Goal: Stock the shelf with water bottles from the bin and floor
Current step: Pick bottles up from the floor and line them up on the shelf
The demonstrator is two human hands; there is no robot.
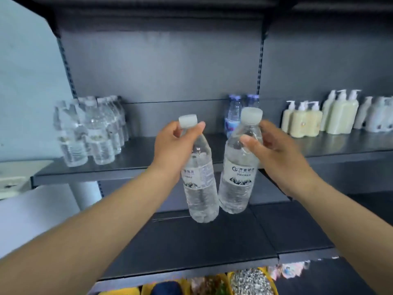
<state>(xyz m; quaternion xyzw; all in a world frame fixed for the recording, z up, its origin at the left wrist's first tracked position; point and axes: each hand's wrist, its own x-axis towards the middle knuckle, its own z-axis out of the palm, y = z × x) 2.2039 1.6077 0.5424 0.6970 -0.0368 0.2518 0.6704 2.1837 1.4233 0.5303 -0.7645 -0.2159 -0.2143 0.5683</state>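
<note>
The left hand has its fingers curled round the neck of one water bottle, just under the cap; the right hand pinches the shoulder of a second bottle between thumb and fingers; both bottles hang upright and touch near their bases, in the air before the shelf. At 9 o'clock from the hands a cluster of clear bottles stands on the shelf's left end, blurred; at 1 o'clock, partly hidden behind the right bottle's cap, stand blue-capped bottles; at 3 o'clock pale pump bottles fill the right part, cut off at the frame edge. Between the clear cluster and the blue-capped bottles the shelf board lies bare, right behind the hands; its front edge passes behind both held bottles. At 6 o'clock a lower shelf juts nearer; beneath it packaged goods are too smeared to name.
</note>
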